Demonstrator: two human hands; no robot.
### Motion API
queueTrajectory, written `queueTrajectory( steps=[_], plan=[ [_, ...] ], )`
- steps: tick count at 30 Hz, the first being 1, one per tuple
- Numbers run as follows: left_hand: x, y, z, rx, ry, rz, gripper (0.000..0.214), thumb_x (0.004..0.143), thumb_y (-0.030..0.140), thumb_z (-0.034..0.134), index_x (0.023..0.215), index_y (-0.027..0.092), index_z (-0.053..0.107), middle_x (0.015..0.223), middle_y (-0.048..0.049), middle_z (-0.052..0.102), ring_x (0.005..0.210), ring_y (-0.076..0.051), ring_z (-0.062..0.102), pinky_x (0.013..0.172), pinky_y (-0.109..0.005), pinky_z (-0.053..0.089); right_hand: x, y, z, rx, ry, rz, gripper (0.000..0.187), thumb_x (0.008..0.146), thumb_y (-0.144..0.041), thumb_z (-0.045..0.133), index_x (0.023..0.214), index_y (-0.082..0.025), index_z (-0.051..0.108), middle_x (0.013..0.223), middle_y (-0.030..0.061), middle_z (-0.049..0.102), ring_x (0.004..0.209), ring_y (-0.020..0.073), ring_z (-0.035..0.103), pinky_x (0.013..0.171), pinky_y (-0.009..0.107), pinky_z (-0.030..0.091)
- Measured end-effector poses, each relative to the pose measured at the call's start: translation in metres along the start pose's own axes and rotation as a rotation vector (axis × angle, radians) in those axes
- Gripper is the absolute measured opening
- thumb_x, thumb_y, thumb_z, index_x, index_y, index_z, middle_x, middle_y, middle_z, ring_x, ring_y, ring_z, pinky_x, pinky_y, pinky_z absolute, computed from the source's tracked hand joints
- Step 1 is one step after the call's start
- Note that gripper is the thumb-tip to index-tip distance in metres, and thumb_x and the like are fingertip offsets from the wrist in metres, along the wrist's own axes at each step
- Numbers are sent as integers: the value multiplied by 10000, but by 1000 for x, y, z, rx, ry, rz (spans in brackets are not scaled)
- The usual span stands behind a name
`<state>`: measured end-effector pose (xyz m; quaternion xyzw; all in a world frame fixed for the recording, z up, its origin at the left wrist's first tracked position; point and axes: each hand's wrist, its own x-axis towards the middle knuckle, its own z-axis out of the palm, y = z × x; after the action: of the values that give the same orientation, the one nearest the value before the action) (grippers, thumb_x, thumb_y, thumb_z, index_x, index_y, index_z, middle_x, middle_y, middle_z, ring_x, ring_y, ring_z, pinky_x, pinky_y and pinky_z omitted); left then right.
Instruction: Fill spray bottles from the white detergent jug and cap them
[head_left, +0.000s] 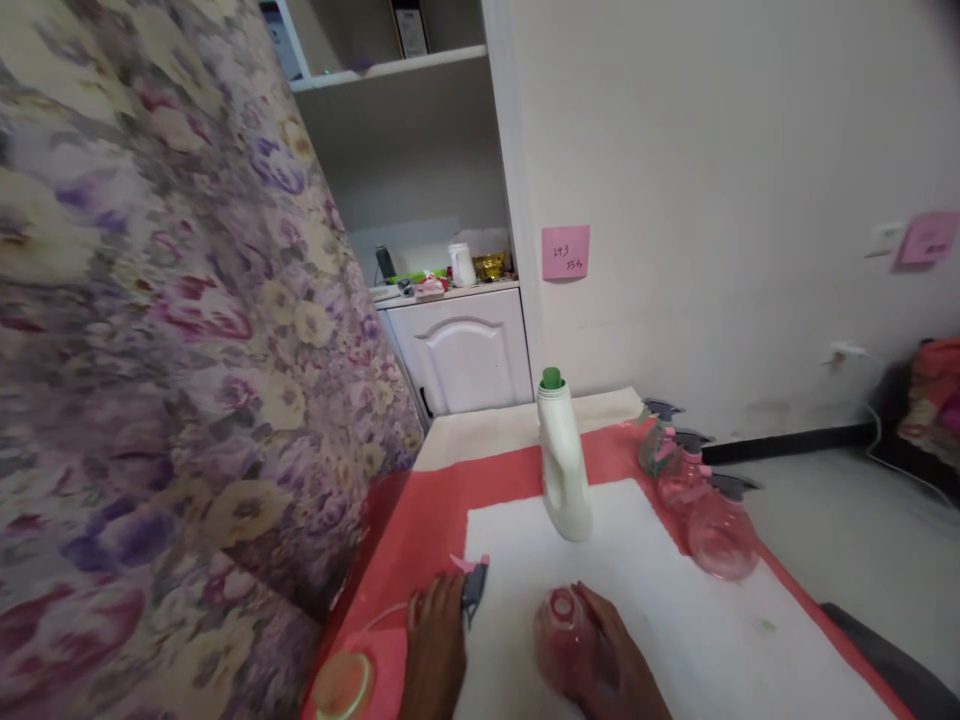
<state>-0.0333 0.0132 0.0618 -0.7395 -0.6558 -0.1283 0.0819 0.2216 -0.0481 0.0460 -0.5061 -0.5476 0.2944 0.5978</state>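
Observation:
At the lower middle, my left hand point(435, 640) is curled against a dark grey and pink trigger spray head point(472, 588); its thin tube sticks out to the left of the fingers. My right hand point(619, 650) wraps the right side of a clear pink spray bottle point(551, 650), whose neck is uncapped and faces up. Behind it stands a pale green detergent bottle point(568, 480) with a green spout in its open neck. Bottle and sprayer are over a white sheet point(510, 535) on a red-covered table.
Several spray bottles with dark heads, such as a pink one point(721, 540), line the table's right side. A round lid-like thing point(343, 685) lies at the lower left. A floral curtain point(187, 350) hangs on the left; a white cabinet point(469, 355) stands behind.

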Motion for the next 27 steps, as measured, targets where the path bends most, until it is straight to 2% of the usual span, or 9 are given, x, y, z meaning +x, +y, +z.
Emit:
queueTrajectory(
  steps=[4, 9, 12, 16, 20, 23, 27],
  plan=[
    [1, -5, 17, -2, 167, 48, 530, 851, 19, 344, 1291, 209, 572, 1371, -83, 616, 1329, -243, 479, 1127, -474, 291, 3, 4, -6, -18, -47, -29, 584, 801, -323, 659, 1355, -243, 490, 1335, 111, 604, 1221, 298, 598, 1037, 412, 514],
    [3, 3, 11, -190, 257, 108, 507, 829, 77, 398, 1289, 203, 569, 1331, -108, 633, 1277, -263, 529, 1100, -482, 354, 8, 9, -17, -70, -180, -96, 695, 766, -232, 672, 1412, -250, 417, 1413, 111, 545, 1310, 297, 525, 1095, 439, 457],
    [-1, 13, 5, -409, 222, 149, 450, 877, 160, 405, 1296, 217, 557, 1329, -100, 632, 1244, -251, 562, 1085, -487, 406, 8, 9, -19, -97, -189, -101, 695, 793, -206, 637, 1436, -248, 377, 1438, 120, 520, 1329, 300, 507, 1104, 468, 441],
    [-14, 36, 14, -721, 109, 83, 413, 917, 346, 465, 1313, 258, 539, 1402, -82, 582, 1310, -254, 520, 1122, -490, 402, 7, 13, -18, -127, -221, -125, 747, 794, -209, 655, 1465, -238, 329, 1479, 137, 469, 1370, 310, 456, 1132, 493, 401],
    [-18, 73, 20, -1016, 73, 32, 591, 771, 478, 658, 1305, 256, 537, 1361, -103, 610, 1266, -299, 563, 1090, -475, 448, 11, 19, -16, -162, -195, -126, 797, 740, -241, 744, 1446, -237, 372, 1427, 151, 507, 1331, 326, 493, 1087, 487, 457],
    [-13, 98, 13, -1126, 91, -6, 741, 664, 464, 754, 1325, 239, 509, 1354, -129, 609, 1260, -333, 563, 1075, -476, 457, 13, 21, -14, -146, -173, -159, 726, 758, -255, 728, 1419, -250, 429, 1389, 138, 531, 1283, 313, 536, 1009, 432, 532],
    [-5, 109, 8, -1186, 103, -31, 751, 667, 396, 735, 1340, 195, 468, 1356, -161, 596, 1257, -334, 565, 1050, -459, 476, 12, 19, -14, -86, -159, -193, 561, 863, -220, 589, 1402, -299, 457, 1355, 105, 559, 1225, 270, 585, 933, 363, 579]
  ],
)
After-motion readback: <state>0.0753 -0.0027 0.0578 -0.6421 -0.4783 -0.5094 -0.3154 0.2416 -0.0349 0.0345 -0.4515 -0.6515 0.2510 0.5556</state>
